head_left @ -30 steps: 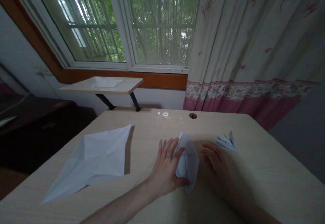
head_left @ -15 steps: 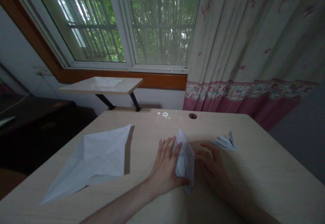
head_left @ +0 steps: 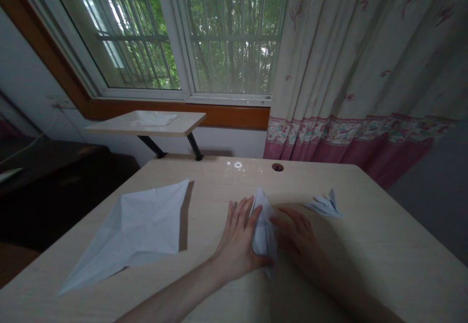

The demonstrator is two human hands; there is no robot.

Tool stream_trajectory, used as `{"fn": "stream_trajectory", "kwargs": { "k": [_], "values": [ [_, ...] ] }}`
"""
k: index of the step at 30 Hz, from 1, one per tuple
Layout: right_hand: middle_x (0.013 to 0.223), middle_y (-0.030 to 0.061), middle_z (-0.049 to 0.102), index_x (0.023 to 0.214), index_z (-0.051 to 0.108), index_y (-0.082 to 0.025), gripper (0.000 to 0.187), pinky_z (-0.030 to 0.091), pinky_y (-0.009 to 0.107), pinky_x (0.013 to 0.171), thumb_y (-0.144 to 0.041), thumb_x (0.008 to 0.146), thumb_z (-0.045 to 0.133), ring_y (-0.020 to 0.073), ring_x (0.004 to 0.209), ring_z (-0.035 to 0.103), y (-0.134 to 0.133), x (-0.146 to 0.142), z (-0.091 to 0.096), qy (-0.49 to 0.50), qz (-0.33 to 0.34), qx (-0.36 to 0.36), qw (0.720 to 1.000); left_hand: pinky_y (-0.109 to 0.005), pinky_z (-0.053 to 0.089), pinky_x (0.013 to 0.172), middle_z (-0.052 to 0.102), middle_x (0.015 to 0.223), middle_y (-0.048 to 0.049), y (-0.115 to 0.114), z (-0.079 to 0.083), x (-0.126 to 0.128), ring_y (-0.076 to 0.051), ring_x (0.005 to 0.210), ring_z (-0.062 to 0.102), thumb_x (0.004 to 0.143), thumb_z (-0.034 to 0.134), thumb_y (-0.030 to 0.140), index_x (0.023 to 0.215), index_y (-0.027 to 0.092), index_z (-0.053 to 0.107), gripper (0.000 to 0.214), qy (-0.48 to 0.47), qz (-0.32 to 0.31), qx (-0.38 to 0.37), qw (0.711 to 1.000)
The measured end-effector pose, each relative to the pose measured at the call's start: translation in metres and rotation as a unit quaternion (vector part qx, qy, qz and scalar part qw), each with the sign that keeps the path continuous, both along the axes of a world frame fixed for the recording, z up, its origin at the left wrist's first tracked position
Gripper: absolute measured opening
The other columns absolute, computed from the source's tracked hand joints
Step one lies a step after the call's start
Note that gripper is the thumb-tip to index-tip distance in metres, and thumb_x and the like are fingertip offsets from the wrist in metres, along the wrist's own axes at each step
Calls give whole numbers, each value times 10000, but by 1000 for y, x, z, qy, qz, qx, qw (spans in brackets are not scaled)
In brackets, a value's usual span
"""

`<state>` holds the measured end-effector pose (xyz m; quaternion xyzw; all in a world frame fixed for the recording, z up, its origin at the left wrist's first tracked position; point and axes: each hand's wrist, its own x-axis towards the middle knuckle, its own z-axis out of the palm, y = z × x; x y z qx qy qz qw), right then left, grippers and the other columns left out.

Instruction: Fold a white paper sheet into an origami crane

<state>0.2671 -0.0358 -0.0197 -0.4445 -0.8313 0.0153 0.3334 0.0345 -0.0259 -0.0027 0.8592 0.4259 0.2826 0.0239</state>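
Note:
A narrow piece of folded white paper (head_left: 260, 239) lies on the desk in front of me, its pointed tip facing the window. My left hand (head_left: 237, 242) holds it from the left, with the index finger over its upper part and the thumb across its lower end. The other left fingers stretch out beside the paper's left edge. On the opposite side, my right hand (head_left: 298, 237) has its bent fingertips at the paper's right edge, slightly blurred. Nothing shows gripped in that hand, and its thumb is hard to make out.
A large creased sheet of paper (head_left: 149, 225) lies to the left. A small folded paper piece (head_left: 326, 205) rests on the right. At the back are a raised shelf (head_left: 183, 129) and a round cable hole (head_left: 278, 167) in the desk (head_left: 219, 176).
My right hand has moved left, and its fingers have come up to the folded paper's right edge. My left hand has stayed in place on the paper.

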Motion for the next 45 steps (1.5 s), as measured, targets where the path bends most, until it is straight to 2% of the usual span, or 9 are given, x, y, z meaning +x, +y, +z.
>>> {"fn": "stream_trajectory", "kwargs": {
  "k": [5,8,14,23,28,33,38,41,45],
  "values": [
    [1339,78,593,1403,506,-328,475,482,512,1031,-150,965,460,272,1253,529,1,0,2,-19,13,-15,1000,-747,164,1153,358,1538,-233,-1,1,1,-470,1433,298,452,963,496,1490,174,264,1293,-8,7,0,1000],
    [1346,75,597,1402,507,-322,474,478,507,1034,-159,960,459,267,1247,541,1,0,1,-20,2,-9,1000,-740,173,1159,389,1524,-218,0,2,2,-468,1427,317,444,958,508,1443,184,322,1227,-21,17,-6,1000],
    [1307,72,628,1350,545,-292,405,473,494,1040,-180,971,457,263,1223,560,0,-2,1,-24,-18,-19,999,-727,178,1168,407,1519,-201,-2,4,2,-458,1435,318,474,935,504,1438,192,335,1177,-27,19,-14,999],
    [1246,83,654,1322,573,-267,387,461,503,1024,-195,955,473,270,1183,573,2,-1,-3,-36,-20,-29,999,-736,201,1154,417,1494,-208,-5,5,2,-459,1424,327,480,930,456,1270,192,428,973,-39,31,-18,999],
    [1252,81,644,1346,544,-279,460,417,530,1049,-129,914,503,277,1202,542,1,-2,-2,-33,2,-56,998,-725,218,1152,438,1449,-197,-4,5,0,-433,1410,347,585,885,393,1160,201,439,752,-67,29,-41,996],
    [1255,81,618,1339,536,-293,449,419,526,1046,-154,912,534,277,1198,535,-1,-3,2,-15,5,-70,997,-691,221,1166,457,1419,-155,-1,6,-3,-382,1389,381,728,807,333,1040,212,487,463,-88,36,-66,993],
    [1280,88,599,1368,500,-289,467,412,527,1056,-153,922,530,282,1222,517,-2,-2,1,-7,6,-66,998,-674,219,1166,468,1421,-118,2,9,-6,-322,1379,384,960,554,272,1024,225,550,80,-104,17,-91,990],
    [1286,89,596,1356,501,-284,464,421,526,1050,-142,915,533,281,1223,517,-3,-2,2,-5,11,-70,997,-648,260,1159,523,1370,-97,6,5,-7,-291,1352,412,996,470,217,994,231,581,112,-126,16,-91,988],
    [1284,84,597,1350,514,-288,460,437,519,1039,-129,918,514,272,1216,522,-3,-2,3,-8,17,-68,998,-590,351,1129,602,1282,-83,11,1,-9,-277,1291,471,968,539,203,958,228,616,81,-134,19,-102,986]
  ]
}}
